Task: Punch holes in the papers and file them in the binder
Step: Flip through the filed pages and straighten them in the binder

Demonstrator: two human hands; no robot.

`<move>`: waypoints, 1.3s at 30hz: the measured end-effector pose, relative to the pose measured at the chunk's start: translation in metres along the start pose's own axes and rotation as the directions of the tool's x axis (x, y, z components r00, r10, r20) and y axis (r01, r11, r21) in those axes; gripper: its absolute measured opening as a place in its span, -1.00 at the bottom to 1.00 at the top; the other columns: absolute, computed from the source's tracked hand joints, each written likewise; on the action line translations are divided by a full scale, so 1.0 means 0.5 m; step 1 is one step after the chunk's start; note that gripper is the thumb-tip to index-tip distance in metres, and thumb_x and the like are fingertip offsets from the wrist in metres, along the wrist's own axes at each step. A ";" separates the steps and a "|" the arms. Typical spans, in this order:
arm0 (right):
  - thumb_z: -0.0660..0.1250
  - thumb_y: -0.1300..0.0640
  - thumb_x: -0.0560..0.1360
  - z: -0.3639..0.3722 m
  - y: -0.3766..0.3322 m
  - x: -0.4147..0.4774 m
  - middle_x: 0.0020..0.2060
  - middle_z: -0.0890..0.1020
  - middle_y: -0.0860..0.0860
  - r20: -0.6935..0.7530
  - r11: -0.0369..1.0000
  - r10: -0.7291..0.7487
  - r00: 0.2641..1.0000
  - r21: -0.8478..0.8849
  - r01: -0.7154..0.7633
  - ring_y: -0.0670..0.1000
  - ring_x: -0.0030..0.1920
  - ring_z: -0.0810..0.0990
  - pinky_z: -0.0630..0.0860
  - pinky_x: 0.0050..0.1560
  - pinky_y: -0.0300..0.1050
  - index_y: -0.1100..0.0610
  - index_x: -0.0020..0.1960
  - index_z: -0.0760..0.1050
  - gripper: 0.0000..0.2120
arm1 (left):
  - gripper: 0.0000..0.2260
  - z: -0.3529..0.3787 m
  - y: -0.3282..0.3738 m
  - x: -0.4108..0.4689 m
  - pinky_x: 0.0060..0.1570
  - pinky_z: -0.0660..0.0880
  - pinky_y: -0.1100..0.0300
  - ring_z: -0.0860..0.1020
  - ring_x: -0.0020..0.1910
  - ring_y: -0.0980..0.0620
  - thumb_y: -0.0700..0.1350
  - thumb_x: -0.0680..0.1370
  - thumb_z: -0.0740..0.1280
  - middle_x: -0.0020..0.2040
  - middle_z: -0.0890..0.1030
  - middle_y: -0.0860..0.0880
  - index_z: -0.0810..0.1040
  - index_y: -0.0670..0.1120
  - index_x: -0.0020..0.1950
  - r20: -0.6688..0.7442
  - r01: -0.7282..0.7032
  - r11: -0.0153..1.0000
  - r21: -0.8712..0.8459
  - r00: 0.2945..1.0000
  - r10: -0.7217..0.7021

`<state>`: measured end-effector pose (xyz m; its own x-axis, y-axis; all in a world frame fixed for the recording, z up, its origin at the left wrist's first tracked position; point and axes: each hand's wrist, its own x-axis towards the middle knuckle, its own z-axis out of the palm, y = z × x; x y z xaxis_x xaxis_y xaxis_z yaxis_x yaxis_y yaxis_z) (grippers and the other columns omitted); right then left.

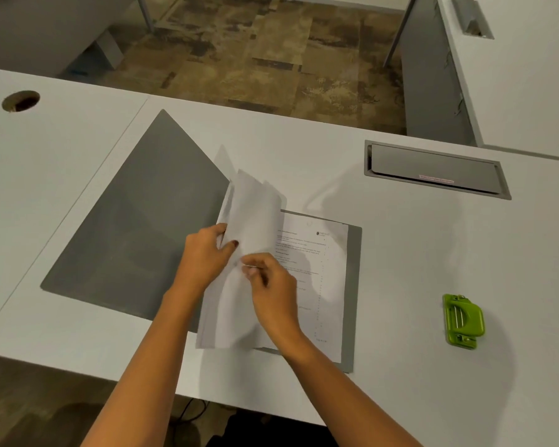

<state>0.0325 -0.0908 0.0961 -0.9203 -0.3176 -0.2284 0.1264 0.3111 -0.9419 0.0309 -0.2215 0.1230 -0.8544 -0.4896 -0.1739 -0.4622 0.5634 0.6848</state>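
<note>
A grey binder [136, 227] lies open on the white desk [400, 253]. A printed sheet [317, 272] lies flat on its right half. Several white papers [252, 208] stand lifted along the spine. My left hand [204, 256] holds these papers from the left, thumb on the front. My right hand [271, 291] pinches at the papers near the spine, fingers curled; what lies under the fingertips is hidden. A green hole punch [463, 321] sits on the desk to the right, apart from both hands.
A grey cable tray hatch [433, 169] is set into the desk behind the binder. A round cable hole [20, 101] is at the far left. Another desk [513, 75] stands at the upper right. The near desk edge runs just under my forearms.
</note>
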 end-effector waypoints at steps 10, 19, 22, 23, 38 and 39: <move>0.40 0.20 0.46 -0.162 0.180 0.025 0.22 0.44 0.19 -0.547 0.795 0.346 0.762 -0.260 -0.548 0.19 0.20 0.44 0.48 0.14 -0.01 0.23 0.24 0.37 -0.61 | -0.44 0.019 -0.023 0.011 0.29 0.37 -0.03 0.48 0.23 -0.15 -0.17 0.58 0.26 0.38 0.41 -0.12 0.11 0.10 0.50 -0.062 -0.107 0.989 -0.106 0.993 0.101; 0.42 0.19 0.47 -0.185 0.176 0.049 -0.12 0.64 0.17 -0.566 0.864 0.320 0.760 -0.154 -0.479 0.04 -0.20 0.54 0.50 -0.09 -0.11 0.25 -0.05 0.56 -0.86 | -0.46 0.036 -0.020 0.015 0.08 0.47 0.09 0.56 -0.07 -0.10 -0.18 0.59 0.24 0.20 0.53 -0.19 0.12 0.08 0.50 -0.087 -0.149 0.986 -0.077 0.986 0.142; 0.43 0.18 0.46 -0.189 0.167 0.043 -0.18 0.66 0.15 -0.577 0.890 0.275 0.769 -0.151 -0.431 0.02 -0.25 0.55 0.52 -0.09 -0.10 0.24 -0.11 0.60 -0.89 | -0.45 0.035 -0.022 0.015 0.06 0.49 0.08 0.55 -0.15 -0.08 -0.18 0.59 0.24 0.21 0.53 -0.19 0.12 0.09 0.50 -0.091 -0.155 0.986 -0.062 0.985 0.149; 0.43 0.18 0.46 -0.190 0.164 0.041 -0.20 0.65 0.13 -0.574 0.896 0.268 0.774 -0.147 -0.420 0.02 -0.26 0.55 0.52 -0.09 -0.11 0.23 -0.12 0.60 -0.90 | -0.45 0.036 -0.024 0.015 0.10 0.49 0.05 0.54 -0.15 -0.05 -0.19 0.58 0.24 0.23 0.52 -0.18 0.11 0.10 0.50 -0.094 -0.159 0.985 -0.061 0.984 0.153; 0.36 0.19 0.50 -0.158 0.078 -0.005 -0.20 0.57 -0.06 -0.438 0.976 0.095 0.894 -0.137 -0.171 -0.15 -0.28 0.53 0.47 -0.28 -0.45 0.09 -0.06 0.46 -0.92 | -0.77 0.036 -0.045 0.018 0.10 0.42 0.48 0.55 0.02 0.08 -0.35 0.51 0.30 0.07 0.62 -0.08 0.60 -0.10 0.08 -0.139 -0.348 0.937 -0.022 0.929 0.342; 0.36 0.20 0.50 -0.145 0.060 -0.010 -0.21 0.58 -0.09 -0.408 0.986 0.080 0.910 -0.098 -0.131 -0.17 -0.26 0.54 0.46 -0.32 -0.48 0.09 -0.06 0.46 -0.92 | -0.80 0.035 -0.040 0.017 0.04 0.38 0.57 0.55 -0.01 0.09 -0.35 0.50 0.32 0.05 0.62 -0.09 0.62 -0.13 0.05 -0.139 -0.337 0.940 -0.051 0.934 0.328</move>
<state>0.0142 -0.0146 0.0868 -0.9779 0.1013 -0.1831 0.2091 0.4368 -0.8749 0.0289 -0.2251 0.0954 -0.9170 -0.3654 0.1602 -0.1341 0.6605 0.7387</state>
